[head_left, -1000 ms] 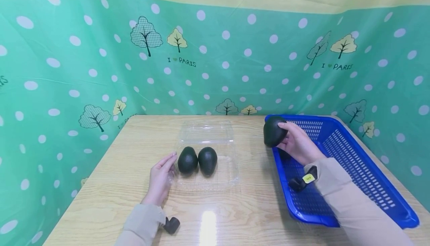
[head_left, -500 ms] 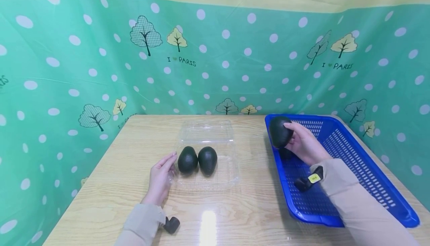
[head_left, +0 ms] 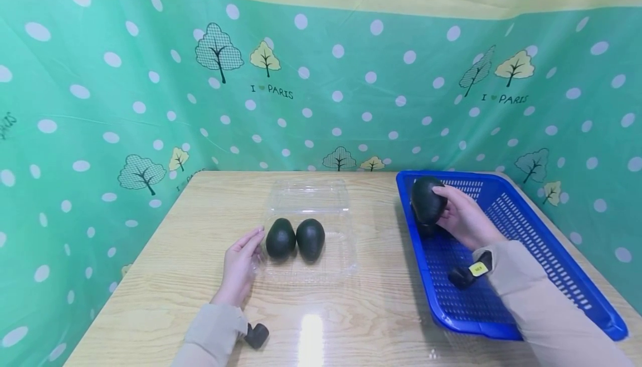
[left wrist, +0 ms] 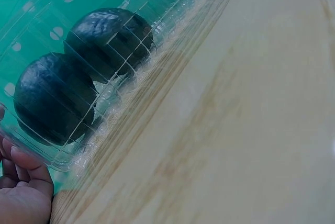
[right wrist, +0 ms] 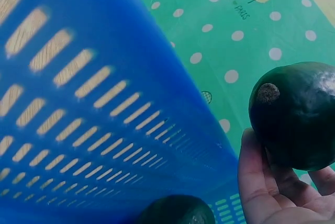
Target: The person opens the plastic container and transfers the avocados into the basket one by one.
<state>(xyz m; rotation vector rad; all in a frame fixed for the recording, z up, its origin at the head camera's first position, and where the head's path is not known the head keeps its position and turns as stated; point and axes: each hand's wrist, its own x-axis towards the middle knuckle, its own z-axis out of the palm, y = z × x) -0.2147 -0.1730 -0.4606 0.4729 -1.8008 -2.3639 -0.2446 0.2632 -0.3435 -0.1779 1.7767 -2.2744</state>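
My right hand (head_left: 468, 219) grips a dark avocado (head_left: 428, 200) over the far left corner of the blue plastic basket (head_left: 426, 292). In the right wrist view, fingers hold this avocado (right wrist: 298, 114) from below, its stem scar showing. Another avocado (right wrist: 178, 211) lies lower in the basket, mostly hidden in the head view. Two more avocados, one left (head_left: 280, 239) and one right (head_left: 310, 240), sit side by side in a clear plastic clamshell container (head_left: 341, 255) whose lid stands open. At the container's left edge, my left hand (head_left: 239, 267) pinches the rim, as the left wrist view also shows.
The wooden table (head_left: 165, 278) carries the container at its middle and the basket at its right side. Behind and beside it hangs a green dotted cloth (head_left: 281, 144). Each wrist wears a small black camera, one near the left sleeve (head_left: 257, 336).
My right hand has moved right and slightly down with the avocado, from the basket's left rim to inside its outline. The left hand and the container have stayed still.
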